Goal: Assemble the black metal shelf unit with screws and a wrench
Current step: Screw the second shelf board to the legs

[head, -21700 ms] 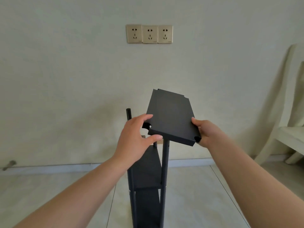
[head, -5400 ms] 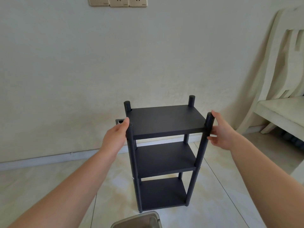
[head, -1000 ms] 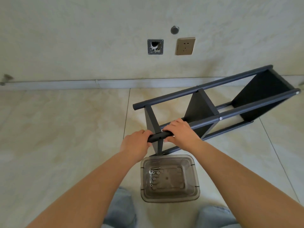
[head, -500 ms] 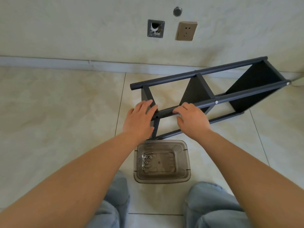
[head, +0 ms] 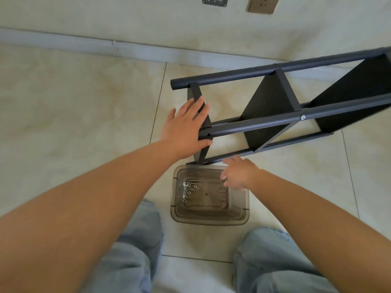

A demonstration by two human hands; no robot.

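The black metal shelf unit (head: 281, 106) lies on its side on the tiled floor (head: 74, 115), running from the middle of the frame to the right edge. Three of its shelf panels show, and four round posts (the farthest lower one is mostly hidden). One silver screw head (head: 303, 117) sits on the near upper post, at the middle panel; a bare hole shows near that post's left end.

The left hand (head: 186, 127) lies flat on the unit's left end, its grip apart, with straight fingers on the end panel and the thumb under the post. The right hand (head: 238, 175) hovers over the upper right corner of a clear plastic tub (head: 209, 214) in the lower middle of the frame, fingers loosely spread, holding nothing.

The tub holds a small cluster of silver screws (head: 189, 190) at its left side; their exact count is too small to tell, and no wrench can be told apart among them.

Two knees in light blue jeans (head: 131, 250) fill the bottom edge. Two wall plates (head: 263, 4) sit at the top.
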